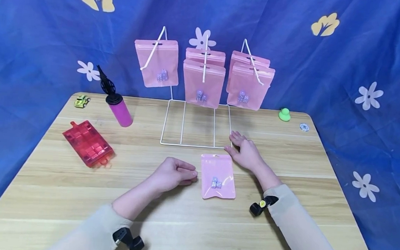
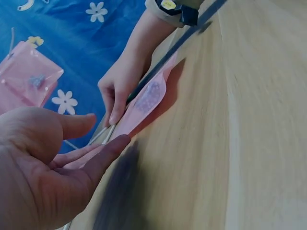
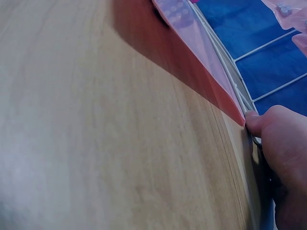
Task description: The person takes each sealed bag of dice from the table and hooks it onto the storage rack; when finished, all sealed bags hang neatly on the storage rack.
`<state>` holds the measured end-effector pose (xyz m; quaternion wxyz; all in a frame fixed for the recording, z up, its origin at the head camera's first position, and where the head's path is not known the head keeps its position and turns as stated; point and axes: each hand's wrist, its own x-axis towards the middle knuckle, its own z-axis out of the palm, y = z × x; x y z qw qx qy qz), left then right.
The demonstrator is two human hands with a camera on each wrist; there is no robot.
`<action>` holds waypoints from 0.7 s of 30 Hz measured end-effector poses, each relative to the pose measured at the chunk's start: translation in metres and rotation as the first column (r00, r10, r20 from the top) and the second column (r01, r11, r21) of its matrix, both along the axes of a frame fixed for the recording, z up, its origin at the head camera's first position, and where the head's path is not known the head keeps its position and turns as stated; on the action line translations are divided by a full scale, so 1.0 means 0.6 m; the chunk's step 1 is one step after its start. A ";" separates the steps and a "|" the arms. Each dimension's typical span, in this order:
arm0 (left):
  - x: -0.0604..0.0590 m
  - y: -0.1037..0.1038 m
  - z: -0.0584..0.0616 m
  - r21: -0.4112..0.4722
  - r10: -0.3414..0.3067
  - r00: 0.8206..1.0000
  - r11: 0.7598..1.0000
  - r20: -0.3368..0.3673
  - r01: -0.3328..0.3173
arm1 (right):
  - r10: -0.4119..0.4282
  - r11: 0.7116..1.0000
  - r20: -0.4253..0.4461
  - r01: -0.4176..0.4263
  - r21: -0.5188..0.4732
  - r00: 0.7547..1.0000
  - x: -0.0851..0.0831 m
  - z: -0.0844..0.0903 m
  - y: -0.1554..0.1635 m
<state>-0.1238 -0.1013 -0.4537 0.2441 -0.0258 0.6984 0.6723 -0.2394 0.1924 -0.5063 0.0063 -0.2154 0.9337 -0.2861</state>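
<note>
A pink zip pouch (image 1: pixel 218 176) with several pale purple dice showing in it lies on the table between the hands. My left hand (image 1: pixel 175 174) is just left of the pouch; in the left wrist view its thumb stands apart from the extended fingers, with nothing between them. My right hand (image 1: pixel 245 152) touches the front right corner of a white wire rack (image 1: pixel 195 145), thumb near the front wire and fingers along the side wire. Pink pouches with dice hang on the rack's three arms: one pouch (image 1: pixel 156 62) at left, two in the middle (image 1: pixel 203 78), two at right (image 1: pixel 251 82).
At the left stand a purple pump bottle (image 1: pixel 121 111) with a black nozzle, a small yellow-green toy car (image 1: pixel 82 101) and a translucent red case (image 1: pixel 89 142). A green rubber duck (image 1: pixel 284 114) and a poker chip (image 1: pixel 304 127) are at the back right. A blue flowered cloth (image 1: pixel 295 50) hangs behind.
</note>
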 end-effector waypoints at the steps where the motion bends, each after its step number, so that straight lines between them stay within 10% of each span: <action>1: -0.001 0.004 0.000 -0.009 0.000 1.000 1.000 0.009 0.000 | -0.001 1.000 0.000 0.001 -0.002 1.000 0.000 0.000 0.000; 21: -0.030 0.059 -0.017 -0.026 0.031 0.995 0.999 0.094 -0.029 | 0.000 1.000 -0.002 0.000 -0.011 1.000 0.001 0.003 -0.001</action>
